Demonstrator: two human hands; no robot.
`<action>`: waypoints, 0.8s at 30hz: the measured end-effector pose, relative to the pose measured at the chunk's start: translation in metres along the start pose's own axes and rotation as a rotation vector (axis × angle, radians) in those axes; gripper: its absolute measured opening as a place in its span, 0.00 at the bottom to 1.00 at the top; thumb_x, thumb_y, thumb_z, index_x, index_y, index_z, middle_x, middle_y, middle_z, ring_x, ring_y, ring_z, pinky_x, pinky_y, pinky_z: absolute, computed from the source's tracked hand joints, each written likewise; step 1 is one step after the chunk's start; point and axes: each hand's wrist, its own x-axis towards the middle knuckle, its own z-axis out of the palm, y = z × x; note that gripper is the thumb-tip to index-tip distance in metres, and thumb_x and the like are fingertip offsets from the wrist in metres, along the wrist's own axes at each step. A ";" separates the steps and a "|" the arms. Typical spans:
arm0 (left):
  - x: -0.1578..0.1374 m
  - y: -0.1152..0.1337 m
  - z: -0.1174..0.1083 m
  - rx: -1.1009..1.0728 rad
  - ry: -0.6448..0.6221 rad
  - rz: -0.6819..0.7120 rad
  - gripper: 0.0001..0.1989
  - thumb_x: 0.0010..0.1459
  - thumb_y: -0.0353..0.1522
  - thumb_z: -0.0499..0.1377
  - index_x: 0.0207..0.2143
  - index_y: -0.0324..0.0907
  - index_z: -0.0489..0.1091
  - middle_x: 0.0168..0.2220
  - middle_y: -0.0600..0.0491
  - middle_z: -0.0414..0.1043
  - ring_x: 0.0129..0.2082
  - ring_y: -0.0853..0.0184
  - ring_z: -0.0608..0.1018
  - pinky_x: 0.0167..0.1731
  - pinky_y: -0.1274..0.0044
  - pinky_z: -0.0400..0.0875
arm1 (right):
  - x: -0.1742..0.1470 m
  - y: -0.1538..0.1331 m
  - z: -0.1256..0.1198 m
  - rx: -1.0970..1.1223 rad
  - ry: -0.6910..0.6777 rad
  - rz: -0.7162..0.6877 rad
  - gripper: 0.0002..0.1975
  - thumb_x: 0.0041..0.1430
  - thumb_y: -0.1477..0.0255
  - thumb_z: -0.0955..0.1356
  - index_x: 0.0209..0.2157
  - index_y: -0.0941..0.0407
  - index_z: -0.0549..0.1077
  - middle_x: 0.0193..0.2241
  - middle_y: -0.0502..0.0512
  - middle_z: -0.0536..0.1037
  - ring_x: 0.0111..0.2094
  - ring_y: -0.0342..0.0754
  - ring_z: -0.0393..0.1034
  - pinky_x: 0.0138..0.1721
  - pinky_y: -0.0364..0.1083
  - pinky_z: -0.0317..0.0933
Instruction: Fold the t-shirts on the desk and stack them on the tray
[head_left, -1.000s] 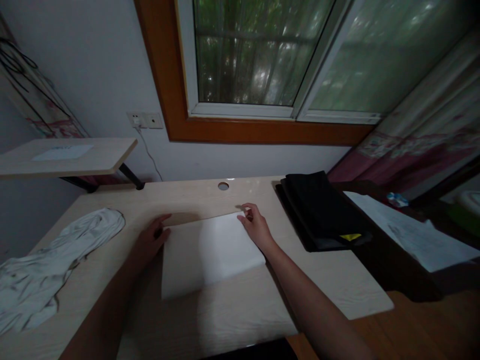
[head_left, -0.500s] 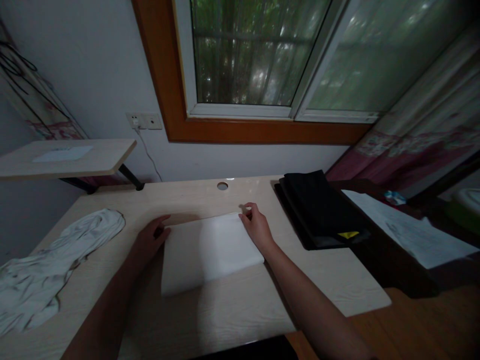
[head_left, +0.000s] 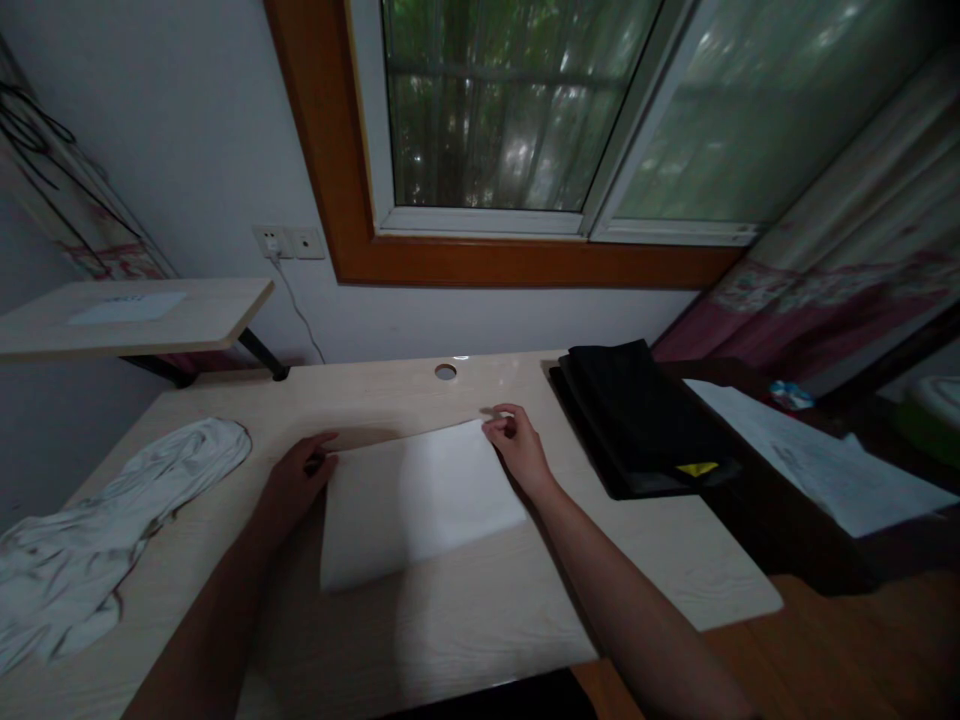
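Observation:
A white rectangular sheet (head_left: 427, 500), apparently folded paper, lies flat on the pale wooden desk (head_left: 480, 610) before me. At its far left corner is my left hand (head_left: 300, 475), with thumb and bent fingers closed at the edge. My right hand (head_left: 521, 450) is at the far right corner, its thumb against the sheet and its index finger curled just beyond. Shadow covers the sheet's left half. Exactly how the fingertips meet the paper is hard to see.
Crumpled white cloth (head_left: 142, 510) lies at the left, below a raised shelf (head_left: 150, 310). Folded black fabric (head_left: 637, 420) rests at the right. Beyond it, a large paper (head_left: 817, 455) covers part of a dark surface. A round hole (head_left: 445, 372) pierces the desk's back.
The sheet's far right corner has shifted slightly away from me, and its left edge slightly left. My right hand has moved a little to the right; my left hand slightly left.

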 end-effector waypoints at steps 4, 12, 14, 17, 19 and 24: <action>0.000 0.003 -0.002 0.005 -0.011 0.001 0.25 0.61 0.45 0.55 0.56 0.43 0.70 0.39 0.51 0.75 0.39 0.61 0.79 0.46 0.67 0.75 | 0.001 -0.002 0.002 0.056 0.022 -0.022 0.20 0.56 0.63 0.71 0.48 0.52 0.65 0.31 0.49 0.78 0.31 0.46 0.70 0.39 0.46 0.64; 0.000 0.009 -0.005 0.030 -0.008 -0.011 0.25 0.60 0.45 0.54 0.55 0.43 0.70 0.38 0.51 0.74 0.38 0.61 0.78 0.44 0.67 0.74 | 0.001 -0.016 0.007 -0.069 -0.030 -0.084 0.16 0.62 0.63 0.66 0.48 0.53 0.62 0.37 0.53 0.76 0.35 0.47 0.74 0.42 0.47 0.68; 0.000 0.008 -0.005 0.025 -0.016 -0.010 0.25 0.60 0.45 0.54 0.55 0.43 0.69 0.37 0.51 0.74 0.37 0.61 0.77 0.44 0.67 0.74 | 0.002 -0.013 0.007 -0.134 -0.054 -0.086 0.14 0.62 0.64 0.65 0.47 0.53 0.63 0.36 0.53 0.76 0.35 0.48 0.74 0.42 0.48 0.68; 0.000 0.005 -0.005 0.024 -0.031 -0.011 0.25 0.61 0.44 0.53 0.57 0.42 0.68 0.38 0.51 0.73 0.38 0.61 0.77 0.45 0.67 0.73 | 0.005 -0.008 0.007 -0.169 -0.064 -0.096 0.12 0.61 0.65 0.65 0.44 0.53 0.63 0.34 0.52 0.75 0.35 0.48 0.74 0.40 0.47 0.67; 0.001 0.003 -0.004 0.028 -0.035 -0.011 0.25 0.62 0.43 0.53 0.57 0.42 0.68 0.39 0.51 0.73 0.38 0.61 0.77 0.45 0.67 0.73 | 0.007 -0.007 0.007 -0.175 -0.064 -0.109 0.11 0.60 0.65 0.64 0.44 0.53 0.63 0.33 0.51 0.75 0.34 0.48 0.74 0.39 0.47 0.67; 0.002 0.001 -0.001 0.061 -0.013 -0.015 0.23 0.61 0.42 0.53 0.56 0.42 0.69 0.38 0.51 0.73 0.37 0.62 0.77 0.45 0.67 0.73 | 0.007 -0.006 0.007 -0.218 -0.064 -0.114 0.13 0.59 0.66 0.65 0.45 0.53 0.64 0.33 0.51 0.76 0.33 0.48 0.74 0.39 0.47 0.66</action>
